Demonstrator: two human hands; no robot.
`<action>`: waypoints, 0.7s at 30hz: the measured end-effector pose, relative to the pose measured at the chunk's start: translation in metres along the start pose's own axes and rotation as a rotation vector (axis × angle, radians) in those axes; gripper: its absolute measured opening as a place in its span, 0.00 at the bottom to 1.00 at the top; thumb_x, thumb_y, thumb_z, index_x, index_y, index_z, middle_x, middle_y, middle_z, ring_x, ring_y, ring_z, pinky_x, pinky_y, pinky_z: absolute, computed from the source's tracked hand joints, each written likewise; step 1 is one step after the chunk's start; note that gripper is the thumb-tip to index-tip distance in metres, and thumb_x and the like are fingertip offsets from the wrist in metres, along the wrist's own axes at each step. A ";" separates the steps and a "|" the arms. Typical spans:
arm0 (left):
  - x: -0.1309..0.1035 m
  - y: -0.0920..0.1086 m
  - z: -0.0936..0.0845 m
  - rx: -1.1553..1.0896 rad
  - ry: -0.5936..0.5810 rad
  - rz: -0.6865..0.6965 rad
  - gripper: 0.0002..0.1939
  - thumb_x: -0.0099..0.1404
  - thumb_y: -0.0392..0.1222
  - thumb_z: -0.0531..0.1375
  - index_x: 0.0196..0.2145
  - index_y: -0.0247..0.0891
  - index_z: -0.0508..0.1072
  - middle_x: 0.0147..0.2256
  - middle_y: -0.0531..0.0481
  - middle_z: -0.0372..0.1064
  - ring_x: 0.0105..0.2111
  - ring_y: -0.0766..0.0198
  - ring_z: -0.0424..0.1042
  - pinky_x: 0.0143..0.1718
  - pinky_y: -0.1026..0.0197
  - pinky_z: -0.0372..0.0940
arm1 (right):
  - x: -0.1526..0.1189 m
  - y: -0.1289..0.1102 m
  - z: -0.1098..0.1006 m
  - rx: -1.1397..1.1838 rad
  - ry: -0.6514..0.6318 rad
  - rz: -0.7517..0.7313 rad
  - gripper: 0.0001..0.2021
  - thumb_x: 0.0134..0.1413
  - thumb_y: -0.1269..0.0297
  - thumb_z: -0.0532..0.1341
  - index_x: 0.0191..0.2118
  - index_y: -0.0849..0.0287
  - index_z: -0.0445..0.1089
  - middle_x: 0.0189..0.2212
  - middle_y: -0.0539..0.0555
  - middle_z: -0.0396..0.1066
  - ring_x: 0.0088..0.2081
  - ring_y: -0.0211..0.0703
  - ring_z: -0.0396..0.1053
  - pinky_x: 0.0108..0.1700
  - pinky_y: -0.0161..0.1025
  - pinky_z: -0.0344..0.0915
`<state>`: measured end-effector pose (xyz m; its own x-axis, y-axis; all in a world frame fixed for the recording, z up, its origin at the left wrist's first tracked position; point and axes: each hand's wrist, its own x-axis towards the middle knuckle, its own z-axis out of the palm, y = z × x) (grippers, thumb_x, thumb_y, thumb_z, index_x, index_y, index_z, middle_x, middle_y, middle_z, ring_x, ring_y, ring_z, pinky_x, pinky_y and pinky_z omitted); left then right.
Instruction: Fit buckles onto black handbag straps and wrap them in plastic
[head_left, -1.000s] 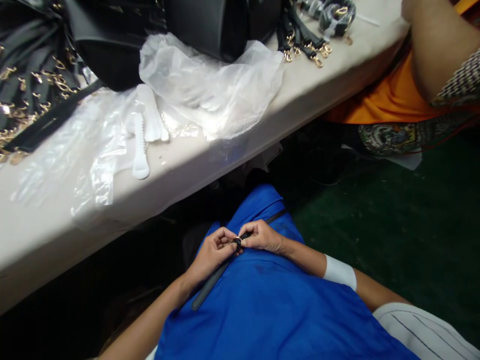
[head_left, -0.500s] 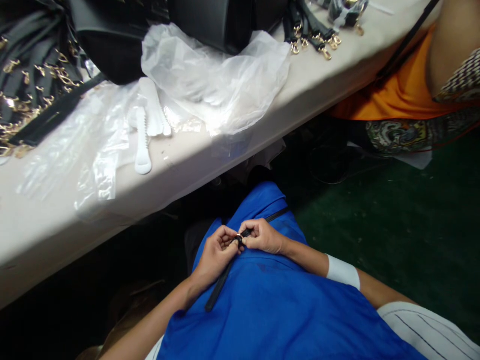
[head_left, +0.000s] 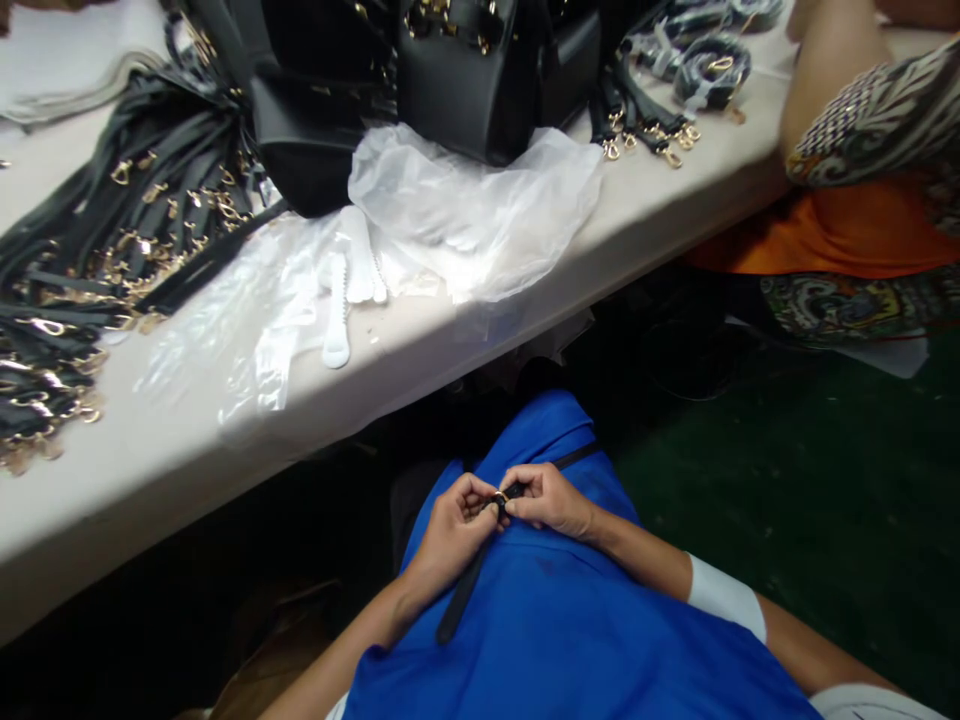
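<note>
A narrow black strap (head_left: 460, 597) lies over the blue apron (head_left: 570, 610) on my lap, one end hanging down below my left hand. My left hand (head_left: 457, 520) pinches the strap near a small gold-coloured buckle (head_left: 500, 496). Just to the right, my right hand (head_left: 547, 498) grips the strap on the buckle's other side, and the strap runs on behind it toward the upper right. The fingertips of both hands nearly meet at the buckle and partly hide it.
On the white table (head_left: 420, 350) lie many black straps with gold clasps (head_left: 142, 240), black handbags (head_left: 457, 90), a crumpled clear plastic bag (head_left: 480, 210) and white toothed strips (head_left: 337, 315). Coiled wrapped straps (head_left: 712, 75) sit farther back. A person in orange clothing (head_left: 832, 235) is at the right.
The view has shifted, so the table's contents and my hands appear lower and farther right. Both hands keep hold of the strap at the buckle, with hardly any change in their grip.
</note>
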<state>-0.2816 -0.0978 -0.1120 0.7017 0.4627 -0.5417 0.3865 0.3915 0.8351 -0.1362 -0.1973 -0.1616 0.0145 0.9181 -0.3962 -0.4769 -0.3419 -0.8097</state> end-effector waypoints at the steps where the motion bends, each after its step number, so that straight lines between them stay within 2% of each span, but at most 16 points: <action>1: 0.000 0.001 -0.001 -0.004 -0.005 -0.007 0.11 0.56 0.43 0.64 0.32 0.36 0.67 0.27 0.51 0.73 0.28 0.65 0.74 0.34 0.62 0.66 | 0.001 0.001 -0.001 0.004 0.000 -0.002 0.15 0.44 0.60 0.68 0.35 0.65 0.70 0.20 0.48 0.69 0.15 0.28 0.56 0.17 0.28 0.49; 9: -0.004 0.000 -0.002 -0.012 -0.047 0.003 0.12 0.57 0.44 0.65 0.33 0.36 0.67 0.28 0.50 0.73 0.29 0.65 0.74 0.35 0.62 0.67 | -0.001 -0.004 0.002 0.023 -0.004 0.008 0.12 0.41 0.64 0.67 0.33 0.65 0.69 0.20 0.49 0.71 0.14 0.28 0.56 0.16 0.27 0.48; 12: -0.006 -0.003 -0.001 0.023 -0.021 0.022 0.11 0.58 0.43 0.63 0.33 0.35 0.67 0.28 0.51 0.72 0.29 0.65 0.73 0.35 0.62 0.66 | -0.002 -0.007 0.006 0.013 0.003 0.007 0.11 0.41 0.66 0.66 0.32 0.64 0.69 0.20 0.48 0.70 0.15 0.28 0.56 0.17 0.28 0.48; 17: -0.007 -0.007 0.000 0.118 0.032 0.054 0.07 0.59 0.42 0.61 0.33 0.37 0.67 0.29 0.51 0.71 0.30 0.64 0.72 0.35 0.61 0.64 | 0.001 -0.006 0.008 -0.035 0.035 -0.033 0.10 0.41 0.65 0.65 0.31 0.62 0.67 0.24 0.51 0.71 0.26 0.36 0.66 0.28 0.31 0.58; 21: -0.009 -0.012 0.006 0.223 0.120 0.092 0.05 0.59 0.41 0.59 0.32 0.38 0.67 0.28 0.52 0.68 0.30 0.63 0.69 0.33 0.61 0.61 | -0.001 0.000 0.014 -0.216 0.103 -0.044 0.11 0.38 0.62 0.66 0.28 0.61 0.66 0.21 0.49 0.66 0.24 0.35 0.61 0.26 0.32 0.54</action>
<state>-0.2894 -0.1114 -0.1170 0.6691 0.5844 -0.4590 0.4559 0.1649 0.8746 -0.1491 -0.1957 -0.1550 0.1257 0.9114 -0.3919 -0.2748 -0.3476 -0.8965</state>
